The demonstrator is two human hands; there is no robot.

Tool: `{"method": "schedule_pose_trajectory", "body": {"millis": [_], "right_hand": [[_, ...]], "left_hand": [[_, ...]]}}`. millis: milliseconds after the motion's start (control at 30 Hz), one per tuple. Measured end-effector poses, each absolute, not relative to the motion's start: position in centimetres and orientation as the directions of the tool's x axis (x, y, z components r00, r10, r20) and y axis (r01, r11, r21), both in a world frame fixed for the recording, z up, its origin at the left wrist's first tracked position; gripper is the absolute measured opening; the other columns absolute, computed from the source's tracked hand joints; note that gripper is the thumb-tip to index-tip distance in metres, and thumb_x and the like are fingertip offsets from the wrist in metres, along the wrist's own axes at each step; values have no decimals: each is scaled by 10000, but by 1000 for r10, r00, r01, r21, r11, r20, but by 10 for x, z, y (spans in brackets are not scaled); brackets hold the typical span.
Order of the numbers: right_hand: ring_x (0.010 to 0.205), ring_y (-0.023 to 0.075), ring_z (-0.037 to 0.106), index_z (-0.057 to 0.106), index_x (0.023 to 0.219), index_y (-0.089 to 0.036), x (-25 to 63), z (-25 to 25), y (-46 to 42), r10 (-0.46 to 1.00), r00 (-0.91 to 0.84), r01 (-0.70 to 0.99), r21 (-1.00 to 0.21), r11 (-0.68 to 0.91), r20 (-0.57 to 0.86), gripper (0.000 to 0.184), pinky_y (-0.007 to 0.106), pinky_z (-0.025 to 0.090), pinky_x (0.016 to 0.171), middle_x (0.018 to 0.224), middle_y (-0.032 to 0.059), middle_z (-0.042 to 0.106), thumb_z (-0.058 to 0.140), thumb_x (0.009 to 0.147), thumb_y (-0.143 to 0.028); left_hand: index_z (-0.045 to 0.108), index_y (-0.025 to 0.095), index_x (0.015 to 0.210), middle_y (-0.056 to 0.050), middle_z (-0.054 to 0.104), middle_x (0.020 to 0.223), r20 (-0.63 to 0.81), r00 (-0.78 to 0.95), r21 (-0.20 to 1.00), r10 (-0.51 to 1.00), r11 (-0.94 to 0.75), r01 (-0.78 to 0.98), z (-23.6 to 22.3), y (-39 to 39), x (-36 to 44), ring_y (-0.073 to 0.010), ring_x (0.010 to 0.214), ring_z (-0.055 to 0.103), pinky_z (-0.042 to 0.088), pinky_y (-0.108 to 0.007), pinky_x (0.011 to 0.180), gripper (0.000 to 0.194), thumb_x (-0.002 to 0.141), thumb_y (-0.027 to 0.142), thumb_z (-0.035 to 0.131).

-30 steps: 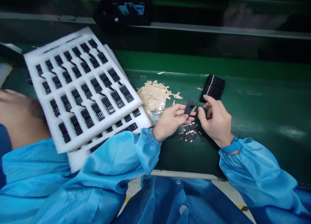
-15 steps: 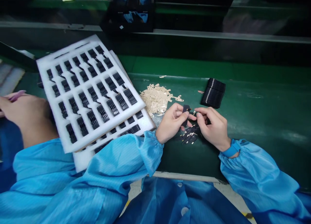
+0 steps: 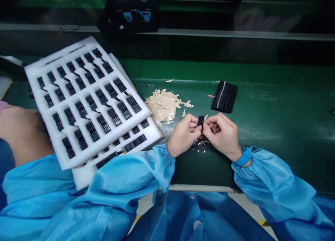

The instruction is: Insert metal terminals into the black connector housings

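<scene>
My left hand (image 3: pixel 184 134) is closed around a small flat black part (image 3: pixel 200 120), held upright between thumb and fingers. Pinched in the fingertips of my right hand (image 3: pixel 223 134) is a small pale strip (image 3: pixel 206 118), right against the black part's side. Beneath both hands lies a little heap of black pieces with shiny tips (image 3: pixel 200 146), partly hidden by them. A pile of thin cream-coloured strips (image 3: pixel 164 106) is spread beyond my left hand. Farther off, past my right hand, stands a neat row of black parts (image 3: pixel 225 97) packed side by side.
Two stacked white foam trays (image 3: pixel 89 84) with black parts in their slots overlap at the left, close to my left sleeve. Another person's arm (image 3: pixel 23 133) is at the far left. A dark box (image 3: pixel 128 10) stands at the back of the green bench (image 3: pixel 274 129).
My hands have come together, and the right fingertips have brought the pale strip to the black part. The whole view has shifted slightly.
</scene>
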State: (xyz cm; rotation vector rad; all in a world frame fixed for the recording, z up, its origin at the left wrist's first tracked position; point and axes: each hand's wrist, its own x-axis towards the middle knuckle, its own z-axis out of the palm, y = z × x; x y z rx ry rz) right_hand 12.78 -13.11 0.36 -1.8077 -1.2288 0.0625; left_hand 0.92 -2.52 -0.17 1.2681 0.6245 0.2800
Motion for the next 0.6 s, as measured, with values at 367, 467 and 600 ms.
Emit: {"method": "schedule_pose_trajectory", "body": {"millis": [367,467,600], "right_hand": [[527,93,467,587,734,-205,123,6,-128,708,642,553,-817,-162,294,99,234,395,503,622,-48,528,629,780,-128],[534,92,466,592,751,-200,125,5,-129,731,647,481,-860,-171,217,79,234,397,513,628,-46,526,641,795,-157],[535,95,479,591,772,-197,130,3,-129,757,646,334,-929,-162,99,78,235,397,514,627,-43,534,656,815,-202]], "left_hand": [[510,179,913,28,678,744,-256,803,952,539,287,111,-2,-31,9,-100,644,705,601,-210,644,167,863,210,666],[552,171,939,-1,713,818,-178,807,981,563,162,104,-3,-28,7,-107,721,726,591,-195,674,106,878,188,637],[625,175,1028,-41,756,963,-52,813,996,580,-28,84,-4,-23,4,-142,881,752,608,-226,774,128,905,210,623]]}}
